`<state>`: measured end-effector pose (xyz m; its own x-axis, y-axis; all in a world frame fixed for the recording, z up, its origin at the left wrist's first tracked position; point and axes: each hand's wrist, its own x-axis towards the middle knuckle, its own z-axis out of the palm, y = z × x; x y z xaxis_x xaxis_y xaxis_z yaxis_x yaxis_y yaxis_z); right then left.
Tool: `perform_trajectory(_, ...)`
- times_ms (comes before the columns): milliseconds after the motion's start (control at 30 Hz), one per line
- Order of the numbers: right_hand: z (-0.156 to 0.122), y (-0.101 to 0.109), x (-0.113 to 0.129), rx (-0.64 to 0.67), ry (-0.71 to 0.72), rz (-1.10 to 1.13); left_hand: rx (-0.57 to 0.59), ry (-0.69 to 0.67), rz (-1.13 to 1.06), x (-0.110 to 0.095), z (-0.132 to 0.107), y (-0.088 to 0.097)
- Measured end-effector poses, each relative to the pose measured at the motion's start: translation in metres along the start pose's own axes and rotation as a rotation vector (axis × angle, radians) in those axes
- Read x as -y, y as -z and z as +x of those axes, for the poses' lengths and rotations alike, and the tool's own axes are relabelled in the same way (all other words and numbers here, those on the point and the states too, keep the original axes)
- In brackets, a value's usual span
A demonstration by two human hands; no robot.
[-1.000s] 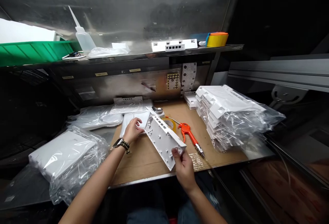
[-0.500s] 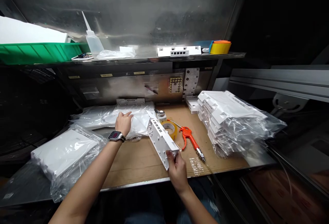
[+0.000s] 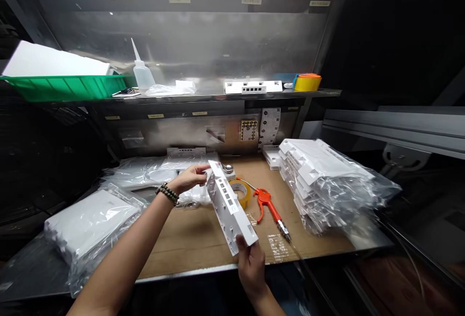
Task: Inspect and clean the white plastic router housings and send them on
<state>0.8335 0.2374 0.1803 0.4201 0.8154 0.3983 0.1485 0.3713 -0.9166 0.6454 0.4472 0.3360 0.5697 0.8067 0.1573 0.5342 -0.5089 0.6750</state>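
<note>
A white plastic housing (image 3: 227, 204), with a row of port cutouts along its side, is held tilted above the bench between my hands. My right hand (image 3: 250, 263) grips its near end, thumb on the upper side. At the far end, the fingers of my left hand (image 3: 192, 178) are closed on the edge; their tips are partly hidden. Just right of the housing lie a roll of yellow tape (image 3: 244, 195) and an orange air blow gun (image 3: 267, 200). Behind my left hand, plastic bags (image 3: 145, 168) and another white housing (image 3: 186, 154) lie at the back.
Bagged white housings are stacked at the right (image 3: 319, 175), and a bagged white piece (image 3: 96, 219) lies at the left. The shelf (image 3: 210, 97) above carries a green tray (image 3: 69, 88), a squeeze bottle (image 3: 143, 75) and a yellow roll (image 3: 308, 82). A hose (image 3: 308, 270) trails off the front edge.
My left hand has left the plastic bags at the back and come right, onto the far end of the housing. My right hand still holds the near end. The view has tilted up slightly.
</note>
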Motion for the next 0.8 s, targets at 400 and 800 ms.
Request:
perform_trajectory(400,0.011,0.023,0.03,-0.014,-0.329,0.108,-0.276,-0.206,0.394,-0.053,-0.053,-0.066)
perform_trajectory(800,0.019,0.034,0.045,-0.046,-0.258,0.191,-0.015,-0.333,-0.189,-0.131,-0.118,-0.138)
